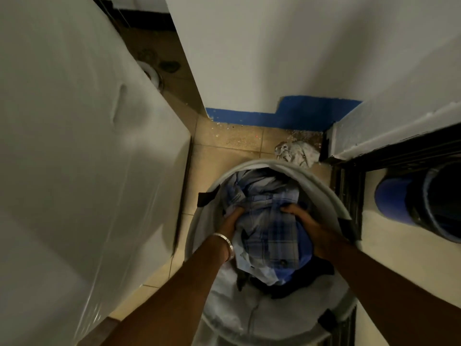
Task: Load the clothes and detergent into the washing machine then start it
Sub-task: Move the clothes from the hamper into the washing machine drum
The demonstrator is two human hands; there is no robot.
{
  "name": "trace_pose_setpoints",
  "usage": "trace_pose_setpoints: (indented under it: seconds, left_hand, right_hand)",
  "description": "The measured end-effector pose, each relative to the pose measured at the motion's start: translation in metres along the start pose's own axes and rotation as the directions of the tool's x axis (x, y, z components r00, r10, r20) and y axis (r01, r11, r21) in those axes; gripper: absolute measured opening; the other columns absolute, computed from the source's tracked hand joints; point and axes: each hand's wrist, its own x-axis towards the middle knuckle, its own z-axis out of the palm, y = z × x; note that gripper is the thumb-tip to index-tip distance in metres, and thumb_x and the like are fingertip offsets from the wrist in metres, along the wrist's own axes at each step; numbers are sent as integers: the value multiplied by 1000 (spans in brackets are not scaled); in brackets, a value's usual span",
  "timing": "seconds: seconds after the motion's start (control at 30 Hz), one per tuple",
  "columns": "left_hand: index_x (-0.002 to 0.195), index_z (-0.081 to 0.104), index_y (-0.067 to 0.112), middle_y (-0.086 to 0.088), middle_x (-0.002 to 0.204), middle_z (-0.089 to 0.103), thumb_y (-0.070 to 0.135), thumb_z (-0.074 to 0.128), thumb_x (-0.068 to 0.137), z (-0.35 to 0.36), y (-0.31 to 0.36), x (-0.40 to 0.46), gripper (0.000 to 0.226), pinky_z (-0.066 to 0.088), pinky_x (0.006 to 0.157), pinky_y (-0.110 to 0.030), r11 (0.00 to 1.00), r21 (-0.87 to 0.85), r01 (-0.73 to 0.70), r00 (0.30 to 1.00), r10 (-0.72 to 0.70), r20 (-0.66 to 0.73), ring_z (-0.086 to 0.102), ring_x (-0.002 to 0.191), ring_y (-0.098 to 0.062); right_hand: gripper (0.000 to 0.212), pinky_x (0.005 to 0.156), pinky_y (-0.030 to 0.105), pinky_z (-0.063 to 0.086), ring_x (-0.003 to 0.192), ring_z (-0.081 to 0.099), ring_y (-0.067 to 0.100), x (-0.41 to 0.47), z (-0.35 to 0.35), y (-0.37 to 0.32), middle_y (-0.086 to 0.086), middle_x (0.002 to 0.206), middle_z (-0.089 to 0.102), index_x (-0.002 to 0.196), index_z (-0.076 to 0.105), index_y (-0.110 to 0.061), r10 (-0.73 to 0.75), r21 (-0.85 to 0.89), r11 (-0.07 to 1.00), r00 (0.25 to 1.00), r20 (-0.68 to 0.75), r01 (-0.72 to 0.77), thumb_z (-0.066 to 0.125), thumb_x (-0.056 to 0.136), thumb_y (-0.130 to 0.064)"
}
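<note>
A round grey laundry hamper stands on the tiled floor below me, full of clothes. On top lies a blue and white plaid shirt, over a solid blue garment and dark clothes. My left hand, with a metal bangle at the wrist, grips the bundle's left side. My right hand grips its right side, fingers curled into the fabric. The white washing machine fills the left of the view, its lid down. No detergent is in view.
A crumpled grey cloth lies on the floor behind the hamper. A white wall with a blue strip stands ahead. At right is a dark shelf edge and a blue cylindrical container. Floor space is narrow.
</note>
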Motion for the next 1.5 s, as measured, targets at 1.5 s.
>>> trace_pose_setpoints:
  seconds: [1.5]
  left_hand:
    - [126, 61, 8, -11, 91, 68, 33, 57, 91, 43, 37, -543, 43, 51, 84, -37, 769, 167, -617, 781, 573, 249, 64, 80, -27]
  right_hand:
    - [40, 90, 41, 47, 99, 68, 30, -433, 189, -185, 17, 113, 71, 118, 66, -8, -351, -128, 911, 901, 255, 391, 53, 93, -35]
